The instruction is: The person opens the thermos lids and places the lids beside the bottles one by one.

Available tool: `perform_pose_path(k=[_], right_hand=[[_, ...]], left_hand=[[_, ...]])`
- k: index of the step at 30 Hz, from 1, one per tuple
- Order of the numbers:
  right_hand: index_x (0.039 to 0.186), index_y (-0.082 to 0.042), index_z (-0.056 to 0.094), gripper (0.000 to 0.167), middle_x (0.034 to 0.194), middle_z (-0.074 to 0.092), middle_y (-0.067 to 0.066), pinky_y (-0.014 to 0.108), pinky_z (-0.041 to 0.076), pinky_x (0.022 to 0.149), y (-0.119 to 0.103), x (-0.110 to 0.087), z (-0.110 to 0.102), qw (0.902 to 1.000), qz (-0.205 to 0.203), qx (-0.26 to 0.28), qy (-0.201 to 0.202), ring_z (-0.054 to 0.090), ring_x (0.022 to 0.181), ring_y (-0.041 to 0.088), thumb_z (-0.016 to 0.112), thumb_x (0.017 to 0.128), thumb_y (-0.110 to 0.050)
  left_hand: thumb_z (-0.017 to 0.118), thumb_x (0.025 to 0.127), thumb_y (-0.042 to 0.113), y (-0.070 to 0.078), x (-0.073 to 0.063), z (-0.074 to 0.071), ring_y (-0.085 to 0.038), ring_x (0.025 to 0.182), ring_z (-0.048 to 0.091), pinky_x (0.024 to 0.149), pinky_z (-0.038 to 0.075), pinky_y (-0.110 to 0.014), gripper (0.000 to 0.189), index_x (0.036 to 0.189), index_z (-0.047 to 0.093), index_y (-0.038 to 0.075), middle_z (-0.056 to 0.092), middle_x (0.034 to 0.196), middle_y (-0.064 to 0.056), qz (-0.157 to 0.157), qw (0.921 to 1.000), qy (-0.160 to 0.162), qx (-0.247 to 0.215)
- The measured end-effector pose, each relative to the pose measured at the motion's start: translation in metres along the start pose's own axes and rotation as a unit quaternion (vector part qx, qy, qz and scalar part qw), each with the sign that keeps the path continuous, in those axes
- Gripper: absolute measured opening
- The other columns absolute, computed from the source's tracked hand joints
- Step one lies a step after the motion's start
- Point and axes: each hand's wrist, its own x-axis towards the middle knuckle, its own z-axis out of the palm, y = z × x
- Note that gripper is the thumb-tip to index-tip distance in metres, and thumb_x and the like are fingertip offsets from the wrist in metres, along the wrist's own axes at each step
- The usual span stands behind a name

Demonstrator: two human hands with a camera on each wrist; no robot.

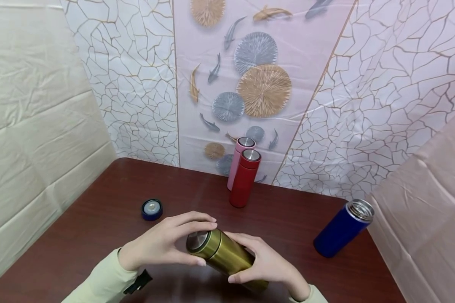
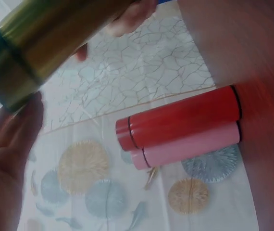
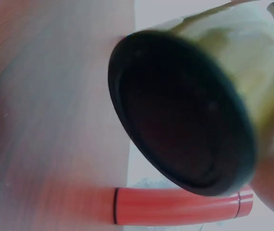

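Note:
A gold thermos (image 1: pixel 231 256) is held tilted above the table, its steel-topped lid (image 1: pixel 198 240) towards the left. My right hand (image 1: pixel 263 261) grips its body, thumb on the near side and fingers on the far side. Around the lid, my left hand (image 1: pixel 167 242) has its fingers on the far side and its thumb on the near side. The right wrist view shows the thermos's dark round base (image 3: pixel 180 115). In the left wrist view, the left fingers (image 2: pixel 29 115) touch the lid end, which is partly cut off by the frame.
A red thermos (image 1: pixel 245 179) and a pink thermos (image 1: pixel 233 168) stand upright together at the table's back. To the right is a blue thermos (image 1: pixel 339 231) with its mouth uncovered. A dark blue lid (image 1: pixel 151 209) lies inside up on the brown table (image 1: pixel 110 210).

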Motion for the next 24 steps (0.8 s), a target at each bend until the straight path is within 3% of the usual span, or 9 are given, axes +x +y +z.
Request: perform_pose_path(k=[4, 6, 14, 17, 24], right_hand=[[0.150, -0.026, 0.047, 0.083, 0.133, 0.061, -0.007, 0.029, 0.050, 0.091, -0.005, 0.003, -0.001, 1.0000, 0.001, 0.000, -0.005, 0.059, 0.110, 0.011, 0.087, 0.078, -0.038], [0.150, -0.026, 0.048, 0.082, 0.131, 0.062, -0.007, 0.030, 0.050, 0.090, -0.006, 0.003, -0.001, 1.0000, -0.002, -0.004, -0.003, 0.059, 0.109, 0.011, 0.087, 0.079, -0.039], [0.148, -0.031, 0.050, 0.077, 0.136, 0.061, -0.010, 0.031, 0.050, 0.090, -0.009, -0.008, -0.003, 0.9982, 0.034, -0.030, 0.038, 0.059, 0.110, 0.011, 0.086, 0.080, -0.040], [0.148, -0.032, 0.050, 0.077, 0.134, 0.061, -0.011, 0.031, 0.050, 0.088, -0.008, -0.012, -0.002, 0.9971, 0.041, -0.045, 0.045, 0.059, 0.108, 0.010, 0.086, 0.081, -0.040], [0.149, -0.031, 0.050, 0.080, 0.131, 0.062, -0.012, 0.031, 0.051, 0.086, -0.008, -0.013, 0.000, 0.9942, 0.031, -0.082, 0.062, 0.060, 0.107, 0.008, 0.086, 0.079, -0.046]], left_hand=[[0.085, 0.081, 0.040, -0.002, 0.001, 0.003, -0.025, 0.116, 0.062, 0.096, 0.051, -0.030, 0.072, 0.136, 0.057, 0.002, 0.059, 0.133, -0.015, 0.057, 0.9967, 0.038, 0.043], [0.086, 0.079, 0.041, -0.002, 0.002, 0.004, -0.025, 0.115, 0.063, 0.094, 0.052, -0.030, 0.074, 0.134, 0.059, 0.000, 0.060, 0.131, -0.015, 0.068, 0.9947, 0.049, 0.059], [0.087, 0.078, 0.042, -0.004, 0.003, 0.011, -0.020, 0.113, 0.064, 0.092, 0.053, -0.028, 0.073, 0.133, 0.060, 0.002, 0.060, 0.130, -0.011, 0.045, 0.9939, 0.057, 0.083], [0.088, 0.077, 0.044, -0.005, 0.004, 0.013, -0.018, 0.111, 0.065, 0.089, 0.054, -0.027, 0.074, 0.132, 0.060, 0.003, 0.061, 0.129, -0.010, 0.054, 0.9914, 0.054, 0.107], [0.090, 0.066, 0.054, -0.003, 0.006, 0.015, -0.016, 0.100, 0.068, 0.076, 0.056, -0.021, 0.084, 0.128, 0.061, 0.004, 0.065, 0.121, -0.011, 0.113, 0.9678, 0.062, 0.216]])
